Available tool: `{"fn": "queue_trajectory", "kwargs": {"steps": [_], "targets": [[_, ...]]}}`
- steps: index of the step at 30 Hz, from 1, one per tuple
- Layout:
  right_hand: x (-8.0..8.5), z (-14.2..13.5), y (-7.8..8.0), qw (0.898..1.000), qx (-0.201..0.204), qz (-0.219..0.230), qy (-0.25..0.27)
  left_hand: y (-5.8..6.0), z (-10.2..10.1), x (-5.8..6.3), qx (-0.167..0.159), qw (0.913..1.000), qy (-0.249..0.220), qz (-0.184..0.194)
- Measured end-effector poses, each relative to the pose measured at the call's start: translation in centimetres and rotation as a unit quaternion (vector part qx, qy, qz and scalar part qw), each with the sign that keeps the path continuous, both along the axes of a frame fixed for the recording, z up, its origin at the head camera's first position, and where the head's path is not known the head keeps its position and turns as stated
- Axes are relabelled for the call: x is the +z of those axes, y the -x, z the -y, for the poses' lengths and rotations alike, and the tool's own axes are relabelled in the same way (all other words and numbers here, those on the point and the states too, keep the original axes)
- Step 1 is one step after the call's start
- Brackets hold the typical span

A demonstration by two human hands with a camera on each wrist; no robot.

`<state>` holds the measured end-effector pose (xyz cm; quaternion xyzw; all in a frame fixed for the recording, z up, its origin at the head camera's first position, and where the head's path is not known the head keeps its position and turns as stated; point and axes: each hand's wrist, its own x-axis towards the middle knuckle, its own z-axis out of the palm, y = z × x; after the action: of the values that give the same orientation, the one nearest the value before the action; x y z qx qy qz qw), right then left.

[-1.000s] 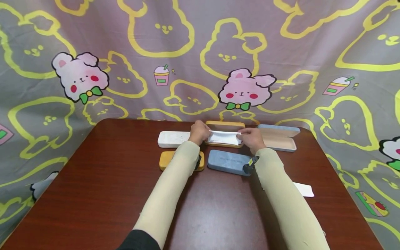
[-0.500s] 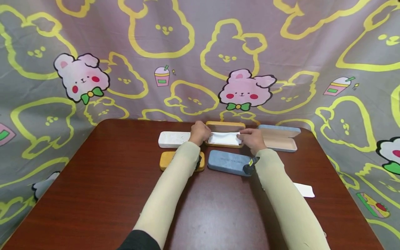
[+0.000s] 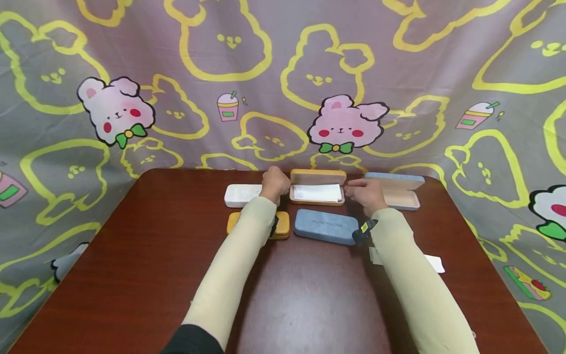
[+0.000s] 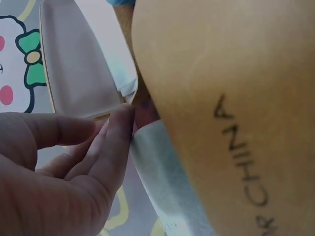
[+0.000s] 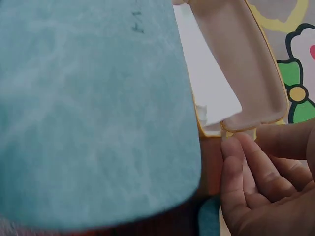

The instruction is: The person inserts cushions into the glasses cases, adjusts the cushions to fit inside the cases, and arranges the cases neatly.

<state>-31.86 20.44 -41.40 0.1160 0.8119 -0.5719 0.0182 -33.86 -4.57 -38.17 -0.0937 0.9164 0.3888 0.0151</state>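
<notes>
An open yellow glasses case (image 3: 318,174) stands at the back of the table, lid raised against its hinge. Inside its base lies a folded white cloth (image 3: 317,192). My left hand (image 3: 275,186) is at the case's left end, thumb and fingers loosely bent with nothing between them; in the left wrist view the fingertips (image 4: 121,114) are right at the case's corner. At the opposite end is my right hand (image 3: 368,195), also holding nothing. Its fingertips (image 5: 231,146) are close by the hinge corner in the right wrist view.
A closed blue case (image 3: 325,225) and a closed yellow case (image 3: 233,223) lie in front, the yellow one partly under my left sleeve. A white case (image 3: 239,194) is at left, an open blue case (image 3: 400,182) at right. White cloth (image 3: 435,263) lies beside my right forearm.
Both hands have let go of the white cloth and moved outward, left and right, from the yellow case. The cloth now lies lower and flatter in the case.
</notes>
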Motion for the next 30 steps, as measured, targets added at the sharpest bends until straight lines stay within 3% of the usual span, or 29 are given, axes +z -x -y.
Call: {"fn": "queue_trajectory", "kwargs": {"steps": [3, 7, 13, 22, 30], "targets": [[0.5, -0.1, 0.1, 1.0, -0.012, 0.016, -0.004, 0.0, 0.1, 0.2, 0.011, 0.9989, -0.045, 0.005], [1.0, 0.1, 0.2, 0.997, -0.003, 0.074, -0.008, 0.3, 0.1, 0.0, 0.014, 0.9951, -0.093, 0.03], [1.2, 0.5, 0.3, 0.987, 0.054, 0.153, -0.015, 0.3, -0.2, -0.5, -0.004, 0.9949, -0.07, 0.072], [1.2, 0.5, 0.9, 0.986, 0.061, 0.153, -0.022, 0.0, -0.4, -0.4, -0.034, 0.9962, -0.058, 0.055], [1.4, 0.3, 0.9, 0.986, 0.058, 0.157, 0.015, 0.0, -0.1, 0.1, -0.056, 0.9919, -0.09, 0.071]]}}
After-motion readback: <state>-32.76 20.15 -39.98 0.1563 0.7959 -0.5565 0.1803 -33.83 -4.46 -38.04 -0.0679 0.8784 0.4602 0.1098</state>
